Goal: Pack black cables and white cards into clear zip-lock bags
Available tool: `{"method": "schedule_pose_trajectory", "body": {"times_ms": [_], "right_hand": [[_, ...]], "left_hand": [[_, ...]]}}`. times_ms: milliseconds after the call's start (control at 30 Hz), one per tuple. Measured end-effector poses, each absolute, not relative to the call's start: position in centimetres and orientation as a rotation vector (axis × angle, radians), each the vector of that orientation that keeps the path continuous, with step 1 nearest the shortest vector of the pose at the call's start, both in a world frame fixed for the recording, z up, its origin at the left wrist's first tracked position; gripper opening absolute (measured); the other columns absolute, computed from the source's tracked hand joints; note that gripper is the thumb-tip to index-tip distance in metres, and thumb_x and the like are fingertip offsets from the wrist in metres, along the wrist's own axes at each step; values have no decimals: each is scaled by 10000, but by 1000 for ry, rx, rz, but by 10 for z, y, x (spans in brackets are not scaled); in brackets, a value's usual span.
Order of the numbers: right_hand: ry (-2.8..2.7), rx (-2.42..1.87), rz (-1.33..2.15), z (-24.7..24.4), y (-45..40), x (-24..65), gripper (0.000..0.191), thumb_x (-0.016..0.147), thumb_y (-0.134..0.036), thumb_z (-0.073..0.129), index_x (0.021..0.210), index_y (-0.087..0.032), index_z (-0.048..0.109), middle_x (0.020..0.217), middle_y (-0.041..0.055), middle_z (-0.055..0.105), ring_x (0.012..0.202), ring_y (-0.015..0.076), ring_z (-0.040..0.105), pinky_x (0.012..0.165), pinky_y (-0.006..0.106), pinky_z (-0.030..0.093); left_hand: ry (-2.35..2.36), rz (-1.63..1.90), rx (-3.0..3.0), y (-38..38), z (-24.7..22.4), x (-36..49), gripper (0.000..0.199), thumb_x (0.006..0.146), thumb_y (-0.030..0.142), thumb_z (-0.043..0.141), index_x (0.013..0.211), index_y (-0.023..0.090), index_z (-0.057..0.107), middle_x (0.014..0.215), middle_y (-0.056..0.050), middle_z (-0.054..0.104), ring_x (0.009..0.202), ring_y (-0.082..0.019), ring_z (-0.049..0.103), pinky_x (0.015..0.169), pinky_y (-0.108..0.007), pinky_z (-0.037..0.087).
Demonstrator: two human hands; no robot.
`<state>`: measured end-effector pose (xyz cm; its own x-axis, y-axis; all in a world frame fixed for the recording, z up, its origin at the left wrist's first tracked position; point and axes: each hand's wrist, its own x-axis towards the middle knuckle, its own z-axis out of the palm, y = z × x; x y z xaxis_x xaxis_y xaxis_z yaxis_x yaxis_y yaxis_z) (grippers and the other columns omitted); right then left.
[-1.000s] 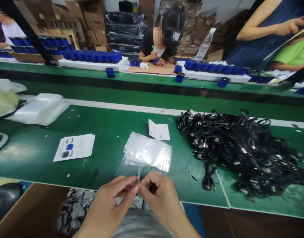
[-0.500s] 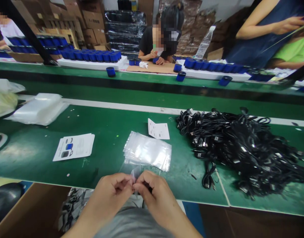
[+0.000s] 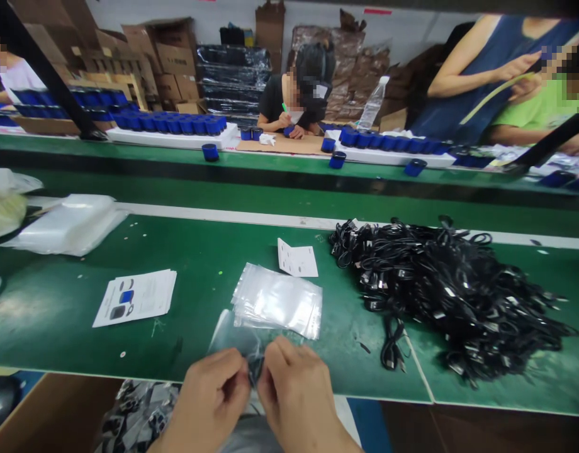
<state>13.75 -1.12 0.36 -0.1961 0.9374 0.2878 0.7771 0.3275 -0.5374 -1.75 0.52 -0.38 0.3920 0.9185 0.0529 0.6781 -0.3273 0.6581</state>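
Note:
My left hand and my right hand are close together at the front edge of the green table, fingers pinched. Between them they grip a clear plastic bag, which spreads out flat behind the fingertips. Something dark shows between the fingers, too hidden to name. Just beyond lies a fanned stack of clear zip bags. A folded white leaflet stands half open behind the stack. To the left is a pile of printed leaflets.
A big heap of black cables covers the right side, with one bundled cable apart at its front. Plastic bags lie far left. Below the edge, a box holds bagged items. Across the table, people work beside blue cylinders.
My view has tilted up a little. My hands have parted slightly at the fingertips, and more of the clear bag now shows spread out to the left.

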Motion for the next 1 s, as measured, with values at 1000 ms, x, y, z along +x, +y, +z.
{"method": "schedule_pose_trajectory", "body": {"times_ms": [1000], "right_hand": [[-1684,-1548,1103,62,54,203,261,863,-231,524,605,-195,506,581,-32,513,555,120,487,501,224,343]], "left_hand": [[1515,624,1331,13,13,-9,378,837,458,430,566,204,501,531,19,602,453,-138,563,442,-205,434]]}}
